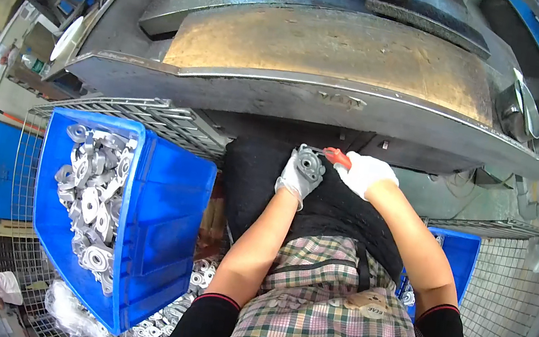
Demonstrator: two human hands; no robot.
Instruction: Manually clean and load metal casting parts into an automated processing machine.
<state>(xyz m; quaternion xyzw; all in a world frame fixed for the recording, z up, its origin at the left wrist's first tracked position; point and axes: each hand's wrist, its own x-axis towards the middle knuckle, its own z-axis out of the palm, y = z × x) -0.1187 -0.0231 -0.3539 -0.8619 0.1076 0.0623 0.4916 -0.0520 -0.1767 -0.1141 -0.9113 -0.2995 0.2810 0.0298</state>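
My left hand [293,180], in a white glove, grips a grey metal casting [310,165] with a round hole in it, above my lap. Closed round a red-handled tool [337,157] is my gloved right hand [369,174]. A thin shaft reaches from the red handle to the upper edge of the casting; its tip is too small to tell what kind of tool it is. To the left, a blue plastic bin [170,202] stands tilted, with many similar castings [91,205] heaped inside.
A metal workbench [335,105] with a worn wooden board [329,48] lies ahead. More castings [154,333] lie low beside the blue bin. Wire mesh cages [500,301] stand on both sides, with another blue bin [455,255] at the right. A metal cup [512,114] sits at the bench's right end.
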